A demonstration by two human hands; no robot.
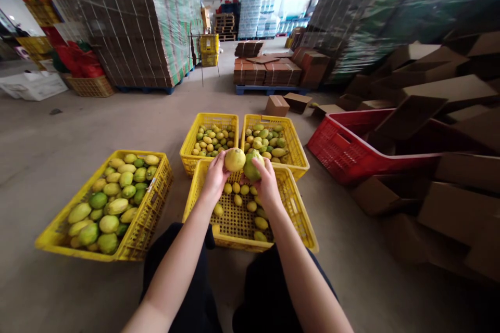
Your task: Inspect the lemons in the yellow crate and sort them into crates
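My left hand (216,175) is closed around a yellow lemon (235,159). Beside it, my right hand (267,181) grips a greener lemon (253,166). Both fruits are held up side by side above the far end of the near yellow crate (305,213), whose perforated bottom carries a scatter of small yellow lemons (261,223). Right behind it stand two more yellow crates, the back left one (189,141) and the back right one (296,139), both holding yellow and green lemons.
To the left, a yellow crate (150,199) is filled with larger lemons. A red crate (339,141) and a heap of cardboard boxes (449,195) lie on the right. Wrapped pallet stacks (128,21) and flattened cartons on a blue pallet (269,89) stand farther back.
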